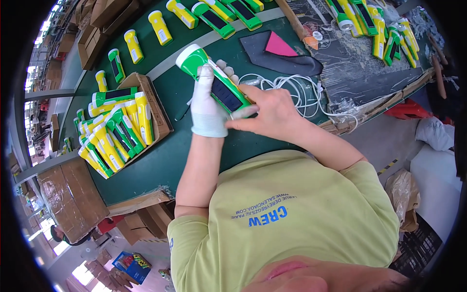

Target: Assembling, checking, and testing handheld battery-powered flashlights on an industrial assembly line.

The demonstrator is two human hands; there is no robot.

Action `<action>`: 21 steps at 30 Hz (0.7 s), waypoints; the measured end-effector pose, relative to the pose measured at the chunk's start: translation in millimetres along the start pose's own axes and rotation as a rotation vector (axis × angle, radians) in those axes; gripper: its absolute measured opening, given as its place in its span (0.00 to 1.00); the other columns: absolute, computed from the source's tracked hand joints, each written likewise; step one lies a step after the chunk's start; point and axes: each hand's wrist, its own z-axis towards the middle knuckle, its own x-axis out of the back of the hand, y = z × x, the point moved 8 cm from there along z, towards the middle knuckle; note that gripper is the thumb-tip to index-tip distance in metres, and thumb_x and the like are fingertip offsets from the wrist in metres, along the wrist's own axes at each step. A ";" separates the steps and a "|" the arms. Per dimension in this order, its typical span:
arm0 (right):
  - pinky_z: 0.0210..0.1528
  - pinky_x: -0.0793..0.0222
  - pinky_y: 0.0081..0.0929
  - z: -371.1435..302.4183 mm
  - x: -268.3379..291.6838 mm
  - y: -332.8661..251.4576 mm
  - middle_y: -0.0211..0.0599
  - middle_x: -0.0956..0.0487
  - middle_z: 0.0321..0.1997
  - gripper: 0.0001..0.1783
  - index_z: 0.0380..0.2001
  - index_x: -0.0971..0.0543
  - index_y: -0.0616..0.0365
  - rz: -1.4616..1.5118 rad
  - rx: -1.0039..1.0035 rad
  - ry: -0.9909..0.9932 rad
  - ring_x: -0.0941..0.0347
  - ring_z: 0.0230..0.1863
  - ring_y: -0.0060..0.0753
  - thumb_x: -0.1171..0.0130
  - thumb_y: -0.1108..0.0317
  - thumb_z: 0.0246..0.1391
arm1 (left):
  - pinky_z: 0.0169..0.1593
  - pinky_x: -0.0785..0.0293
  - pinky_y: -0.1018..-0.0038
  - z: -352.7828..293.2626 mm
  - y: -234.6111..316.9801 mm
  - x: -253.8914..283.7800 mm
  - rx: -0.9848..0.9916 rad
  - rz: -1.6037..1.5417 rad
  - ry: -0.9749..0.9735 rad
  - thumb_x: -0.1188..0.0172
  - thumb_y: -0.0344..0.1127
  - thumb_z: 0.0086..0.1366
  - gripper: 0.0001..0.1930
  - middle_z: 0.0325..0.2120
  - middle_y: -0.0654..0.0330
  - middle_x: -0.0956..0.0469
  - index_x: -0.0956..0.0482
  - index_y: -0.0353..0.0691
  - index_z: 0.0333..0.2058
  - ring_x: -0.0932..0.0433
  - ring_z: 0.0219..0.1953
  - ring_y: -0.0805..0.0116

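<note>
A green flashlight [227, 92] with a white head and a dark solar panel on its side lies slanted across my hands above the green table. My left hand [205, 92], in a white knit glove, is wrapped round its body below the head. With bare fingers and thumb, my right hand [272, 109] grips its tail end; the fingertips there are slightly blurred. Just beyond the hands lies a dark cloth [272, 53] with a pink patch. Near my right hand, a white cable [304, 92] is loosely coiled on the table.
At the left, a cardboard box [158, 109] holds a pile of yellow and green flashlights [114, 134]. More flashlights [159, 27] stand in a row along the far side. A worn dark board [360, 73] at the right carries another group [384, 31]. Another person's hand [439, 73] shows at far right.
</note>
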 end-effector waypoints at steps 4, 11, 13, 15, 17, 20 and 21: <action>0.25 0.34 0.22 3.9 -35.0 46.1 0.34 0.21 0.21 0.16 0.28 0.20 0.63 0.856 -0.393 -0.495 0.27 0.21 0.22 0.38 0.57 0.48 | 0.51 0.30 0.57 6.7 6.7 -14.3 0.185 -0.340 -0.368 0.37 0.47 0.61 0.21 0.39 0.59 0.26 0.30 0.45 0.48 0.25 0.44 0.61; 0.41 0.24 0.36 24.1 5.9 15.5 0.34 0.20 0.41 0.29 0.43 0.24 0.51 0.022 0.310 0.098 0.22 0.40 0.44 0.29 0.65 0.31 | 0.40 0.26 0.72 -53.9 25.1 -71.7 -0.724 0.850 -0.812 0.31 0.17 0.44 0.18 0.31 0.59 0.24 0.31 0.40 0.30 0.24 0.36 0.65; 0.44 0.24 0.35 28.8 6.5 14.6 0.31 0.21 0.45 0.32 0.45 0.25 0.49 0.019 0.332 0.100 0.22 0.44 0.42 0.28 0.67 0.30 | 0.41 0.26 0.73 -58.3 26.9 -70.2 -0.645 0.848 -0.708 0.30 0.19 0.44 0.18 0.34 0.58 0.23 0.26 0.40 0.32 0.24 0.37 0.66; 0.46 0.25 0.37 31.8 6.9 15.2 0.29 0.21 0.47 0.34 0.47 0.25 0.46 0.011 0.317 0.067 0.23 0.46 0.42 0.27 0.67 0.29 | 0.42 0.26 0.73 -56.3 26.0 -67.7 -0.664 0.832 -0.702 0.29 0.20 0.43 0.19 0.35 0.59 0.23 0.24 0.40 0.34 0.24 0.38 0.65; 0.47 0.25 0.37 33.6 5.5 14.1 0.28 0.22 0.49 0.35 0.48 0.25 0.45 0.029 0.296 0.022 0.23 0.47 0.42 0.27 0.68 0.28 | 0.47 0.27 0.72 -55.3 24.9 -64.1 -0.713 0.885 -0.692 0.26 0.24 0.42 0.23 0.39 0.59 0.23 0.22 0.40 0.39 0.24 0.40 0.64; 0.47 0.25 0.34 32.6 5.9 15.6 0.34 0.20 0.47 0.32 0.47 0.24 0.48 0.031 0.281 0.001 0.22 0.46 0.41 0.27 0.65 0.32 | 0.47 0.27 0.73 -49.6 19.3 -57.1 -0.641 0.847 -0.680 0.26 0.26 0.43 0.25 0.39 0.59 0.23 0.24 0.40 0.42 0.23 0.42 0.64; 0.47 0.25 0.31 31.9 6.1 15.4 0.37 0.20 0.47 0.31 0.47 0.22 0.53 0.027 0.270 -0.012 0.21 0.44 0.39 0.26 0.65 0.34 | 0.47 0.27 0.73 -46.8 17.1 -54.1 -0.607 0.848 -0.667 0.26 0.27 0.44 0.25 0.40 0.59 0.23 0.24 0.40 0.43 0.23 0.42 0.63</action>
